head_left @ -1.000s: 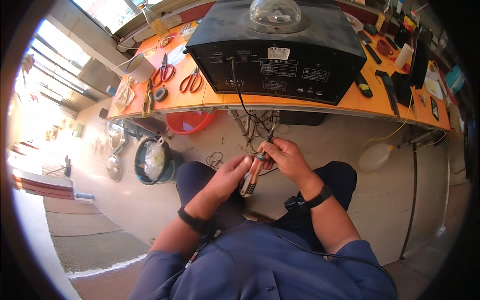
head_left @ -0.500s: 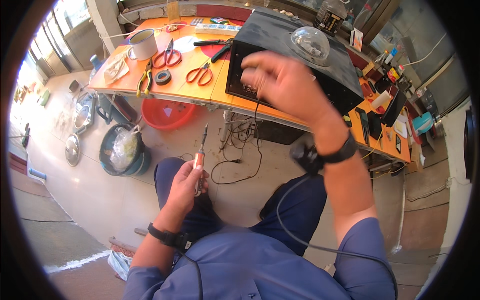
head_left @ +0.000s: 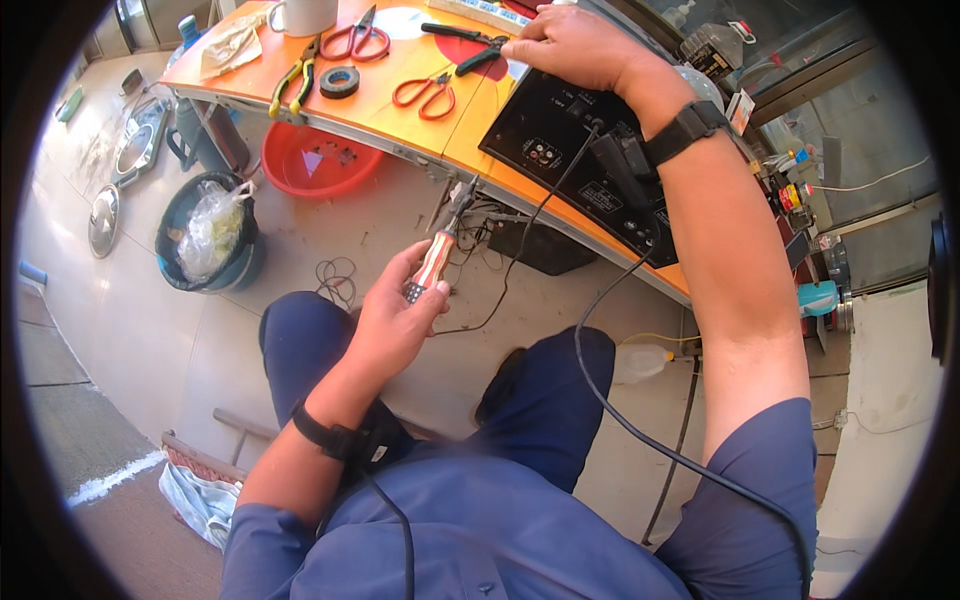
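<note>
Gripping the screwdriver [head_left: 432,265] in left-hand fingers [head_left: 395,325] clamped round its handle, right hand [head_left: 575,45] (fingers curled) steadying the black amplifier [head_left: 585,165] on the orange worktop [head_left: 400,120], best kept firm.

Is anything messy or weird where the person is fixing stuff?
A few things. Loose wires dangle in a tangle under the orange table. A coil of wire and pot lids lie on the floor. The left hand holds a screwdriver; the right hand rests atop the black box.
</note>
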`<action>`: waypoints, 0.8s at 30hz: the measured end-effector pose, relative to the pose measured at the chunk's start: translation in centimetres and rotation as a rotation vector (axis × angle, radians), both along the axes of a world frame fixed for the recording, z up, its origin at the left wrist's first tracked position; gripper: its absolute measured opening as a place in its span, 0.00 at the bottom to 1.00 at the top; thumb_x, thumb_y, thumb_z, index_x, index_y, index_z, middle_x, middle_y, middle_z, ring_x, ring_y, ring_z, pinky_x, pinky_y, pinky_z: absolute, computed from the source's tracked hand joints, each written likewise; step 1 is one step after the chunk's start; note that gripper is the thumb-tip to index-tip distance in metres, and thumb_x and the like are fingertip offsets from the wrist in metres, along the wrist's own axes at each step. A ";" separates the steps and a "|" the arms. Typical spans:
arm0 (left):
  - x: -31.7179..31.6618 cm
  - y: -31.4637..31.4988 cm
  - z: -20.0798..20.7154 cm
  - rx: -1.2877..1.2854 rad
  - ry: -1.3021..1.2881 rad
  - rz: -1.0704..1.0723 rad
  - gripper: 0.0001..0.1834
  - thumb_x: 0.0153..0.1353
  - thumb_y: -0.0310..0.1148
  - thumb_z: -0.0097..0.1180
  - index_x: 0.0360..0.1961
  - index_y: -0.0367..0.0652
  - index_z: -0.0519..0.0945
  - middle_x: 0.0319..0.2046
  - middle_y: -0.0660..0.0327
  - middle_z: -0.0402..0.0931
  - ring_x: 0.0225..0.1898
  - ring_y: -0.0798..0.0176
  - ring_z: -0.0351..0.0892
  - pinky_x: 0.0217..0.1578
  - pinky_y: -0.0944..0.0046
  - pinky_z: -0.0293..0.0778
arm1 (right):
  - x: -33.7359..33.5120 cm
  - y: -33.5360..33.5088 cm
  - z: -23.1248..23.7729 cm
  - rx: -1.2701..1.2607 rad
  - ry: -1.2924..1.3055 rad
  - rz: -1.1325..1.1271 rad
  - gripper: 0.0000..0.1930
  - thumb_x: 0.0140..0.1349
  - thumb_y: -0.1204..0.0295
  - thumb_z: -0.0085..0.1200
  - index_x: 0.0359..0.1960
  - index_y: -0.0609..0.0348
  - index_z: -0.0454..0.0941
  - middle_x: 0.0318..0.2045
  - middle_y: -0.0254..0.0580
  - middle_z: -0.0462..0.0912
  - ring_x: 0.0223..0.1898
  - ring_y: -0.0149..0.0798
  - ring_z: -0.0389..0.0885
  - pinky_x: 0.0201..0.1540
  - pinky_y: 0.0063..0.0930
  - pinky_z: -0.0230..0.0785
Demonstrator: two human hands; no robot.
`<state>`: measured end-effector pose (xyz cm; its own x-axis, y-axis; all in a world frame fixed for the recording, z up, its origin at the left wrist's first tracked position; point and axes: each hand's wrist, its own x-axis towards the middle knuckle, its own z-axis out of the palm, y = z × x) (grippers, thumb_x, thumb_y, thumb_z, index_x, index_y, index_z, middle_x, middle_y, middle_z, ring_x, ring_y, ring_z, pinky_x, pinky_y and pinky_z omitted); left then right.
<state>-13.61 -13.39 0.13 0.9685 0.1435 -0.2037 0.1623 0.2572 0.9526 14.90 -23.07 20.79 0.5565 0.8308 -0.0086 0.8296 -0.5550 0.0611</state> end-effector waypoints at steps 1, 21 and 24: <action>0.2 -0.4 -0.1 -0.013 0.003 -0.003 0.30 0.68 0.30 0.59 0.69 0.39 0.66 0.50 0.60 0.77 0.37 0.74 0.79 0.28 0.72 0.75 | -0.2 -0.2 0.2 0.010 0.083 0.002 0.16 0.60 0.57 0.55 0.43 0.47 0.90 0.41 0.52 0.87 0.46 0.54 0.84 0.52 0.42 0.75; 4.5 -2.0 0.0 0.713 -0.367 0.288 0.27 0.61 0.29 0.63 0.61 0.40 0.73 0.44 0.51 0.75 0.44 0.47 0.79 0.45 0.55 0.76 | 0.1 -0.2 -0.4 0.070 -0.077 -0.052 0.17 0.55 0.63 0.51 0.36 0.63 0.87 0.36 0.61 0.86 0.42 0.57 0.85 0.49 0.43 0.77; 4.5 -1.9 0.0 0.727 -0.363 0.293 0.27 0.61 0.29 0.63 0.61 0.40 0.73 0.43 0.51 0.75 0.43 0.46 0.79 0.44 0.55 0.76 | -0.1 -0.2 -0.3 0.072 -0.071 -0.060 0.17 0.55 0.63 0.51 0.35 0.63 0.87 0.36 0.61 0.85 0.42 0.57 0.85 0.49 0.43 0.77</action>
